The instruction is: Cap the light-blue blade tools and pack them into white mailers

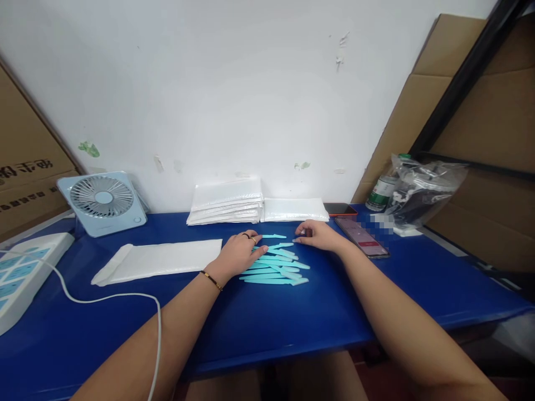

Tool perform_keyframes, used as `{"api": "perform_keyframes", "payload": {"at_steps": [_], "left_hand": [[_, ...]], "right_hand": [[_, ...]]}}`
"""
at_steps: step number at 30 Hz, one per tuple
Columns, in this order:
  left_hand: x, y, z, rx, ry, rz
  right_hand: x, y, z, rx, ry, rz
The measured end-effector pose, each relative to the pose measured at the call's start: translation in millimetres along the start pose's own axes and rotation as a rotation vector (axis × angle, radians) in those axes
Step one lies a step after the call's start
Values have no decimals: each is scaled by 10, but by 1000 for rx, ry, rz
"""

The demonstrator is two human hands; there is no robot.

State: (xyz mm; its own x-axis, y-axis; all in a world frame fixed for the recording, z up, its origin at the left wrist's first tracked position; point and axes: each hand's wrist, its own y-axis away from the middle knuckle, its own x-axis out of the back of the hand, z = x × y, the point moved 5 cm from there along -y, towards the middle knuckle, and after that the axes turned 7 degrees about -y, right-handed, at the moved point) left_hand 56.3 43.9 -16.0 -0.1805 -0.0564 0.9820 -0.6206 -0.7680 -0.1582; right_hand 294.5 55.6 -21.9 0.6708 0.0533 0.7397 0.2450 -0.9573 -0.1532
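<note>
L hand (238,253): 2 rings (249,238) on fingers (258,239), thin dark-gold bracelet (211,280) at wrist.

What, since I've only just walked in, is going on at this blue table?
A person is working with both bare hands over a loose pile of turquoise plastic sticks on the blue table. The left hand lies flat on the pile's left edge. The fingertips of the right hand touch the sticks at the far end. A flat white pouch lies to the left, a stack of pouches sits by the wall, and a phone lies on the right.
</note>
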Motion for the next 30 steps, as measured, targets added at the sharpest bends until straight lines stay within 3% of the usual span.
{"api": "perform_keyframes", "payload": {"at_steps": [4,12,22,30], "left_hand": [[-4,-2,3,-4,-10,-4],[-18,-2,-1,-5,-20,-1],[-26,8,74,-71,-7,-35],[-56,45,124,-101,-57,-159]], "right_hand": [[-18,12,-4,9,-2,-44],[-29,-2,46,-42,-65,-7],[-269,-111,-145,88,-31,80],[-281,14,-325,99,33,-56]]}}
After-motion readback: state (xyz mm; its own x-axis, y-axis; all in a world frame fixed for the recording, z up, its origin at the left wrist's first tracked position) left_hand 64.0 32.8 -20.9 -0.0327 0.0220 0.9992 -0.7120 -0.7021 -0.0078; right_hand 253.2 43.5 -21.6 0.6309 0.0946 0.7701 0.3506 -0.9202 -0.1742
